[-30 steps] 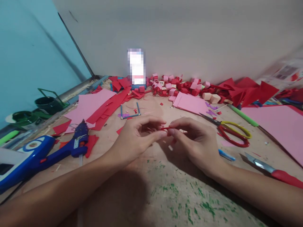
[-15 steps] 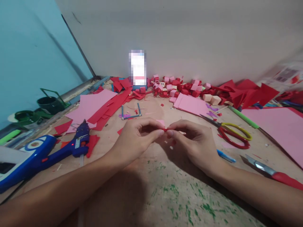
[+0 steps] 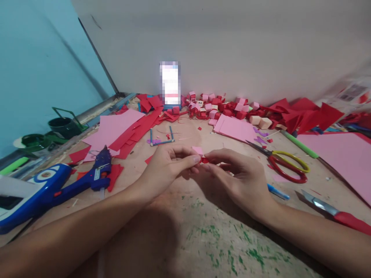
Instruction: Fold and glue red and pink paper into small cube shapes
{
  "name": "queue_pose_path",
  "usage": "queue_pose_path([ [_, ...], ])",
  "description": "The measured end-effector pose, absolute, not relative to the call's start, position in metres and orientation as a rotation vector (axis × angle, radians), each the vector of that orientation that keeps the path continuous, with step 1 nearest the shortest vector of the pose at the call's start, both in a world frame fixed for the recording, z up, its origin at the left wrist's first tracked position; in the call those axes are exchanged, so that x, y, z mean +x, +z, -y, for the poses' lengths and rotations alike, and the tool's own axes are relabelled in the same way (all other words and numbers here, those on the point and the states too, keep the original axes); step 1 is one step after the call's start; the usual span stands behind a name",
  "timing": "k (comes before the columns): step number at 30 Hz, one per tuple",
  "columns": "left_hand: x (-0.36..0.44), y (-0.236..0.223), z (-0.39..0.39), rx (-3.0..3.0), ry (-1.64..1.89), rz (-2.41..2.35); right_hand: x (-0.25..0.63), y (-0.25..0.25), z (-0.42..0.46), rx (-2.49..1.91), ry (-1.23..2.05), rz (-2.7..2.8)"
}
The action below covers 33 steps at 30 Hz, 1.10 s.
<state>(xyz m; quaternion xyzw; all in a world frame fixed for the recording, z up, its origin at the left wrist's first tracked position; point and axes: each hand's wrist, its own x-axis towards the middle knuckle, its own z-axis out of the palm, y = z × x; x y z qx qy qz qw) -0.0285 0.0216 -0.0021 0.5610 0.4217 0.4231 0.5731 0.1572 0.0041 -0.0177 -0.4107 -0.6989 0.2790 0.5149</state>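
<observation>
Between my fingertips, over the middle of the table, is a small red paper piece [image 3: 204, 159]. My left hand [image 3: 171, 164] pinches it from the left with thumb and index finger. From the other side my right hand [image 3: 239, 172] grips it, also between thumb and fingers. Most of the piece is hidden by the fingers, so its full shape cannot be made out. A small pink paper piece [image 3: 197, 150] shows just behind the fingertips. To the right of my right hand lie scissors [image 3: 285, 166] with red and yellow handles and a blue pen [image 3: 278, 191].
A blue glue gun [image 3: 97, 172] lies on the left. A red-handled knife [image 3: 327, 206] is at the right. Pink sheets [image 3: 236, 128], red strips [image 3: 136, 131] and a pile of small paper cubes [image 3: 214, 106] lie farther back, before a lit phone [image 3: 170, 83].
Both hands stay together in the middle while the fingers shift and turn the red paper piece. The pink piece behind them has come into view. The whole view has shifted slightly.
</observation>
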Motion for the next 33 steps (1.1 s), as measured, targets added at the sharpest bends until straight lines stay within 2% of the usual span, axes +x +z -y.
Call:
queue_pose_path([
  [15, -0.031, -0.004, -0.027, 1.063, 0.841, -0.893, 0.164, -0.018, -0.010, -0.791, 0.218, 1.992],
  [33, -0.031, -0.002, -0.028, 1.152, 0.866, -0.879, 0.166, -0.020, -0.011, -0.804, 0.346, 1.982],
])
